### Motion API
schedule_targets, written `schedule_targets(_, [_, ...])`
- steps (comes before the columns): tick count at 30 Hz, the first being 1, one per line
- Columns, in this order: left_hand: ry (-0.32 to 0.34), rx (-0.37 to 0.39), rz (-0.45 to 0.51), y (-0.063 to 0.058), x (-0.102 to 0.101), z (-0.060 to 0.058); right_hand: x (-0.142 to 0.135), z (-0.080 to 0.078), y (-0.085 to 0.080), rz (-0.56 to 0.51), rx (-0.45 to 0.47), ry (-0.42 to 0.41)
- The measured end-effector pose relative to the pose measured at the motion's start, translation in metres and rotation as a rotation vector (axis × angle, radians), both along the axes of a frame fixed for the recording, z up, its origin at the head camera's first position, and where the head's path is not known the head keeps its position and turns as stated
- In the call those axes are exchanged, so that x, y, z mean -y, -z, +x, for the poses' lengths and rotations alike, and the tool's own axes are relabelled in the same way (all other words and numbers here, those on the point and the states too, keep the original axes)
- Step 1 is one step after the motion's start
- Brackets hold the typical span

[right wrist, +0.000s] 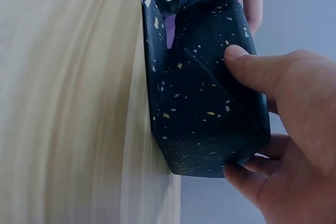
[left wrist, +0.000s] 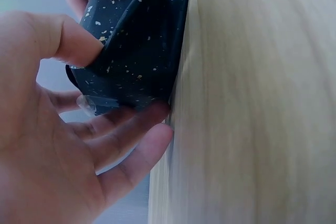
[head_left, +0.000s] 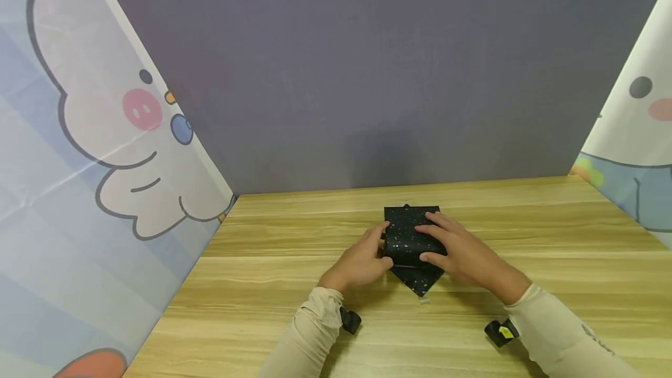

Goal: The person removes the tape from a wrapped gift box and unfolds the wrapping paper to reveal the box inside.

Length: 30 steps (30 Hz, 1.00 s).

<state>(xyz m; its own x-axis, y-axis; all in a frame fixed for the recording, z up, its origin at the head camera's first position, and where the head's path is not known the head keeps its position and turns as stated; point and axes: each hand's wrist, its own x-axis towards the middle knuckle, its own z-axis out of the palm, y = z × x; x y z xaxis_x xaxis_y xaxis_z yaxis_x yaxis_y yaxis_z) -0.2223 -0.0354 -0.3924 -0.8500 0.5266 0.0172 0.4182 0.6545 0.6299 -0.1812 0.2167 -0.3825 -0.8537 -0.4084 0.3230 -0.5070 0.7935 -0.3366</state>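
Note:
A black paper-wrapped package (head_left: 412,244) with white and gold specks stands on the table, a pointed flap of its paper (head_left: 422,280) lying toward the near edge. My left hand (head_left: 362,258) grips its left end. In the left wrist view its thumb presses the folded paper (left wrist: 134,51) and its other fingers curl at the far side, near a piece of clear tape (left wrist: 97,103). My right hand (head_left: 464,252) holds the right side, thumb on the near face and fingers over the top and far side. In the right wrist view a purple strip (right wrist: 170,31) shows through a gap in the paper.
The package rests on a wood-grain table (head_left: 252,302). A bit of clear tape (head_left: 424,301) lies at the flap's tip. A grey panel (head_left: 367,74) stands behind the table, with cartoon-printed sheets (head_left: 79,203) at the left and right.

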Motion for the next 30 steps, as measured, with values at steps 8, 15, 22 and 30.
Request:
schedule_targets(8, [0.065,0.084,0.11,0.004,0.008,-0.004,0.004,-0.002,0.004,-0.012,0.007,-0.003])
schedule_targets(15, [0.044,0.06,0.093,0.004,0.012,-0.004,0.003,-0.005,0.004,-0.049,0.055,-0.026])
schedule_targets(22, [0.03,0.045,0.048,0.001,0.01,-0.004,-0.004,-0.008,0.002,-0.07,0.1,-0.023])
schedule_targets(30, [0.035,0.023,-0.017,0.002,0.008,-0.005,-0.011,-0.004,-0.001,-0.083,0.109,-0.016])
